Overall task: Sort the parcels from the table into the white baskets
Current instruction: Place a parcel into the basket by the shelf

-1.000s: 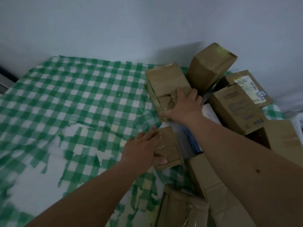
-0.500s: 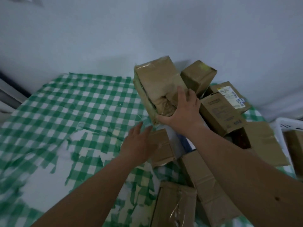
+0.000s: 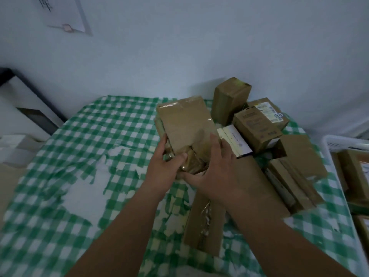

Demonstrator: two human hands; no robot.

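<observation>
1. Gripping a flat brown parcel (image 3: pixel 184 126) from both sides, the two hands hold it tilted, its far end raised toward the wall (image 3: pixel 199 47)
2. The left hand (image 3: pixel 165 166) curls its fingers round the parcel's left edge, with the thumb pressed on the near face
3. The right hand (image 3: pixel 215 172) lies on the parcel's right side, fingers spread along the face and thumb hooked under the crumpled near end, so both hands are clamped on the same parcel
4. The parcel sits above the right-centre of the table (image 3: pixel 79 146), which wears a green-and-white checked cloth with torn white patches toward the near left
5. Just right of the held parcel lies a white box (image 3: pixel 235 140) with a dark blue end
6. Far right of it an upright carton (image 3: pixel 229 100) stands near the wall, with a green smear on its top
7. A printed carton (image 3: pixel 257 126) leans just right of the white box, and a labelled carton (image 3: pixel 269 110) lies behind it
8. A long carton (image 3: pixel 203 222) lies flat on the near side, under the right forearm
9. More brown parcels are stacked on the right part of the table, among them a slim one (image 3: pixel 289 184) on its edge
10. A white basket (image 3: pixel 337 156) stands just beside the table's right edge, with brown parcels already inside
11. A white sheet (image 3: pixel 63 15) hangs on the wall at the far left
12. A dark-framed object (image 3: pixel 30 108) leans at the far left beyond the table
</observation>
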